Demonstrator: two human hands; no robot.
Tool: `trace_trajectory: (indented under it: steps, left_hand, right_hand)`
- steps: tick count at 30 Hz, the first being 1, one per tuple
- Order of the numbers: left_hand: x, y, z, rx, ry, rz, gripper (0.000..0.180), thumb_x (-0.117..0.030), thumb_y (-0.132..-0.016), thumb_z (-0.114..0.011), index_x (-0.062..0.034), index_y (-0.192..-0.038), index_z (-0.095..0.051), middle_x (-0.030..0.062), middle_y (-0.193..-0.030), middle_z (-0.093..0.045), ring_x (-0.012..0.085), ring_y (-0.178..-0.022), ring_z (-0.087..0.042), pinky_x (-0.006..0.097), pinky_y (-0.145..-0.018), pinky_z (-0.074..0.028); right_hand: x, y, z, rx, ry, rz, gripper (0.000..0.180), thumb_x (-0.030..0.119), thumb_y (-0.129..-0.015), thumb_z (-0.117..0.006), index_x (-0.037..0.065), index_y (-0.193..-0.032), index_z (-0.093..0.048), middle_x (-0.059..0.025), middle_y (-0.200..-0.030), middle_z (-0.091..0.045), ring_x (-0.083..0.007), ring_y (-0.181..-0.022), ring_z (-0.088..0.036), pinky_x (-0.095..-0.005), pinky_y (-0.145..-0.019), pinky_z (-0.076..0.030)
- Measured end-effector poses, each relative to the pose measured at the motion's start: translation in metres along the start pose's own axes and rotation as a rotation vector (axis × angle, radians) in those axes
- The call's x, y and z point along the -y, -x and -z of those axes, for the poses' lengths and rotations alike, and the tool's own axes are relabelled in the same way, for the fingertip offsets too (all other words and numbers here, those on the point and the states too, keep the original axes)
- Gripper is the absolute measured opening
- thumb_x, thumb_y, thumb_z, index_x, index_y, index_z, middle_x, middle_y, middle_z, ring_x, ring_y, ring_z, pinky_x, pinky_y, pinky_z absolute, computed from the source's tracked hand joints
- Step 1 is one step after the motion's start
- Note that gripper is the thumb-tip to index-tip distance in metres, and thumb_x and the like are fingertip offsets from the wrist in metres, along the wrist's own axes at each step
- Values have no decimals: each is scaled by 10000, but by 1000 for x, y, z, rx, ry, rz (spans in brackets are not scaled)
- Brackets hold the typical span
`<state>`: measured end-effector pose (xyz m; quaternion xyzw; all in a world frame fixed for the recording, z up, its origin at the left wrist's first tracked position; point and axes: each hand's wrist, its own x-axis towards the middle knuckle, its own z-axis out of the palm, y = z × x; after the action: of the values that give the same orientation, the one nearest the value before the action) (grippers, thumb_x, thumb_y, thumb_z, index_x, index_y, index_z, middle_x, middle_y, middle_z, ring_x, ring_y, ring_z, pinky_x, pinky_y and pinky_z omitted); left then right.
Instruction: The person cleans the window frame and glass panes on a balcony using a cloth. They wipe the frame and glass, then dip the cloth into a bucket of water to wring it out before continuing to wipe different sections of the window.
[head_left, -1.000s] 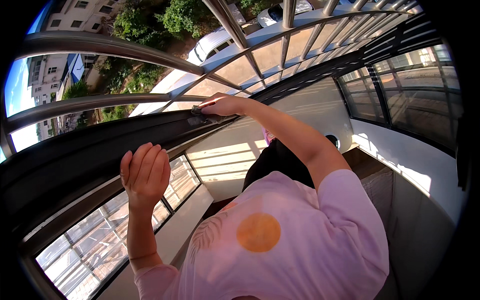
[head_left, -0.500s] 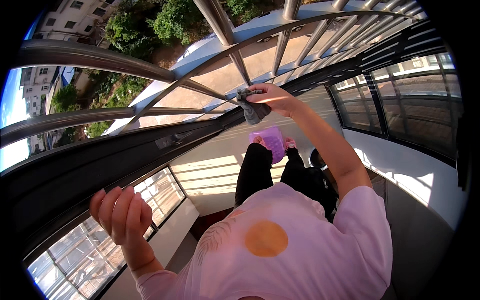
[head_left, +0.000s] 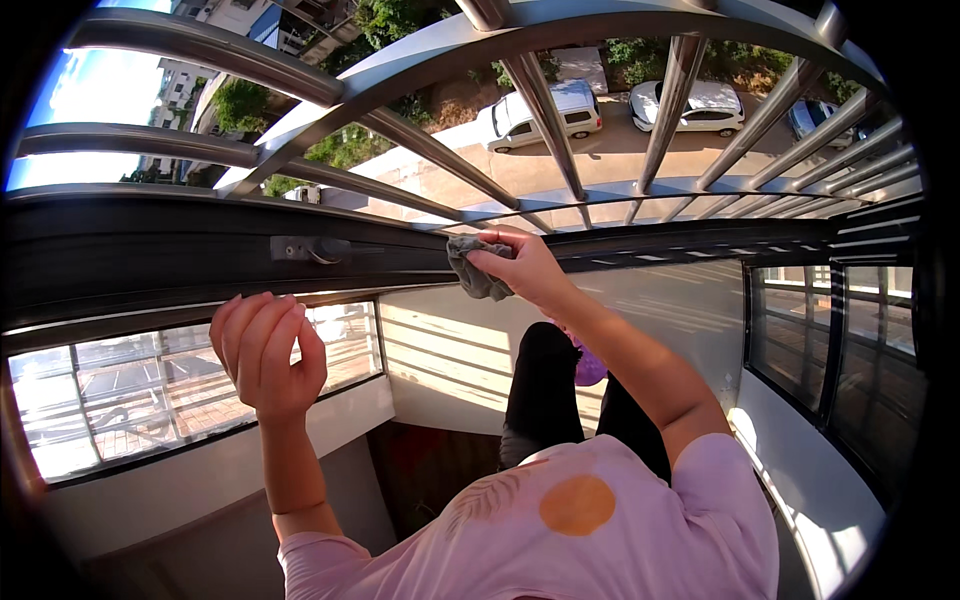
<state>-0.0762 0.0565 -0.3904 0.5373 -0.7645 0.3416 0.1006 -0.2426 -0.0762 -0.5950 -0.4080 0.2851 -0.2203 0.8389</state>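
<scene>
Cloth (head_left: 478, 270) is the thing to watch, a grey rag bunched in the right hand (head_left: 525, 268) and pressed onto the dark window frame (head_left: 150, 255) just under the metal bars (head_left: 540, 95). Nearest to the camera, the pink shirt (head_left: 560, 520) with its orange round patch fills the bottom, dark trousers (head_left: 545, 390) beyond it. Left hand (head_left: 265, 350) is up with fingers loosely curled together, gripping nothing, hanging just below the frame's lower edge; half a second ago it sat lower and further left, so it has come up again toward the frame. Right hand has pulled back too: it was stretched out high among the bars, and now it is down on the frame's track, fingers closed around the rag. My read is that the wiping has moved off the bars and onto the sill channel, near the small grey latch (head_left: 310, 248). Far below, a white van (head_left: 540, 110) and a white car (head_left: 690, 105) are parked on the paving, trees (head_left: 400, 20) beyond
</scene>
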Motion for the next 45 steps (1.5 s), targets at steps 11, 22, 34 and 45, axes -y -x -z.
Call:
trace_trajectory:
  steps: [11,22,34,45]
  left_hand:
    - [-96,68,24,35,196,448,116,88,-770,-590,5,-849,-608,114,-836,-636,279,-785,-616,380,-732,-496]
    - [-94,175,28,185,380,749,111,64,-755,-636,-1,-843,-613,120,-814,-652,283,-736,-631,352,-667,-502]
    - [-84,187,21,305,476,719,120,60,-744,-644,-11,-839,-627,110,-812,-653,280,-739,-631,336,-664,-498]
    - [-105,184,8,365,519,775,124,64,-746,-643,-13,-843,-628,116,-833,-655,280,-743,-630,334,-684,-505]
  right_hand:
    - [107,-46,-113,34,295,838,251,150,-769,-742,34,-934,-593,-80,-850,-624,-164,-790,-582,-281,-701,-459]
    - [100,-80,-93,248,459,611,249,225,-727,-728,59,-891,-644,-52,-786,-620,-139,-737,-576,-275,-689,-452]
    - [104,-78,-93,267,530,814,366,358,-755,-703,32,-904,-630,-76,-870,-627,-183,-836,-570,-321,-734,-444]
    - [30,-101,-62,201,457,955,141,117,-803,-699,37,-880,-611,-80,-828,-619,-186,-789,-605,-308,-695,-469]
